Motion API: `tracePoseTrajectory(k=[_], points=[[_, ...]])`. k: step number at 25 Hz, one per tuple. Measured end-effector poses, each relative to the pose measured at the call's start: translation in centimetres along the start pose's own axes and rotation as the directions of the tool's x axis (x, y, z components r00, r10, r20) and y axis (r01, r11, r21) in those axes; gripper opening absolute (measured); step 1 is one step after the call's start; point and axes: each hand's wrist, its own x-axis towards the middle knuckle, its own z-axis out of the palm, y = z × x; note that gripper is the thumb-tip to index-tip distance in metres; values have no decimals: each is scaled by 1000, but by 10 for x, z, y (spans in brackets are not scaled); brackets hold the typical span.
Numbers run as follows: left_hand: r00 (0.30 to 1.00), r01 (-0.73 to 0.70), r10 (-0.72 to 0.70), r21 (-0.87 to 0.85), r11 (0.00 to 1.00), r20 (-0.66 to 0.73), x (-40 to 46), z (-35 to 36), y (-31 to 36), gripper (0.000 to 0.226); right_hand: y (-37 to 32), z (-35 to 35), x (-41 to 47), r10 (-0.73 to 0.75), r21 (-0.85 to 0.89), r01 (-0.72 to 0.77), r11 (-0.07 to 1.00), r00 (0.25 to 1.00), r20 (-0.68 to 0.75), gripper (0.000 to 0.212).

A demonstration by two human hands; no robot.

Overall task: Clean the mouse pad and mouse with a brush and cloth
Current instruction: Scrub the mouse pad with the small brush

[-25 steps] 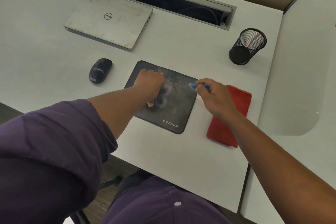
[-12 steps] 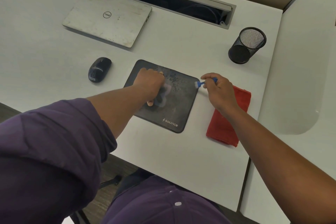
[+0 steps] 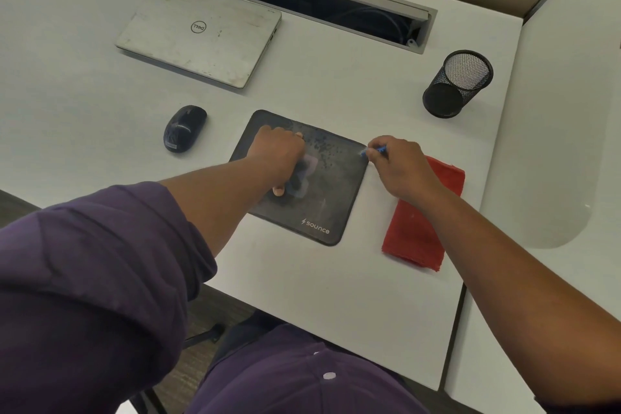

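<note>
Your right hand (image 3: 400,168), pinching the brush (image 3: 378,150), swung back to the pad's (image 3: 322,198) right edge while your left hand (image 3: 280,153) pressed it flat (specks remained, so brushing wasn't finished).

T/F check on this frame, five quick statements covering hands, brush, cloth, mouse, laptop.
1. The left hand presses on the mouse pad. True.
2. The right hand holds the red cloth. False: it pinches a small blue brush; the cloth lies on the desk.
3. The mouse sits on the mouse pad. False: it sits on the desk, left of the pad.
4. The Dell laptop is closed. True.
5. The mesh pen cup lies on its side. False: it stands upright.
</note>
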Motion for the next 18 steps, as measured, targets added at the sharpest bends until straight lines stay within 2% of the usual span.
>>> tracePoseTrajectory(k=[2,4,5,6,8,9,10,12,14,15,18], points=[[1000,-2,2,4,1000,-2,0,0,0,89,3,-1,1,21,-142,8,990,980,200,17],[1000,-5,5,-3,1000,-5,0,1,-1,91,2,-6,-5,57,-8,-58,998,917,395,15],[1000,-6,6,-3,1000,-10,0,1,-1,92,1,-8,-8,41,80,-80,994,915,402,14],[1000,-6,6,-4,1000,-12,0,2,-1,92,0,-10,-8,10,120,-52,991,946,325,15],[1000,-3,3,-13,1000,-5,0,2,-1,89,-2,-10,-5,-59,43,57,997,996,67,17],[1000,-2,2,-15,1000,-2,0,2,-2,86,-3,-10,-3,-75,2,75,997,997,10,19],[1000,-4,4,-13,1000,-3,0,2,-1,83,-4,-10,-3,-66,-43,67,997,998,20,20],[1000,-4,4,-12,1000,-5,1,3,-1,79,0,-10,-5,16,-91,4,996,977,215,18],[1000,-2,2,-20,1000,-5,1,3,-2,76,1,-11,-12,74,3,-81,997,921,382,16],[1000,-5,4,-24,1000,-11,1,4,-2,78,1,-13,-13,50,52,-74,996,931,362,16],[1000,-8,8,-16,1000,-25,2,4,-3,93,1,-16,-2,-71,30,69,997,996,55,13]])
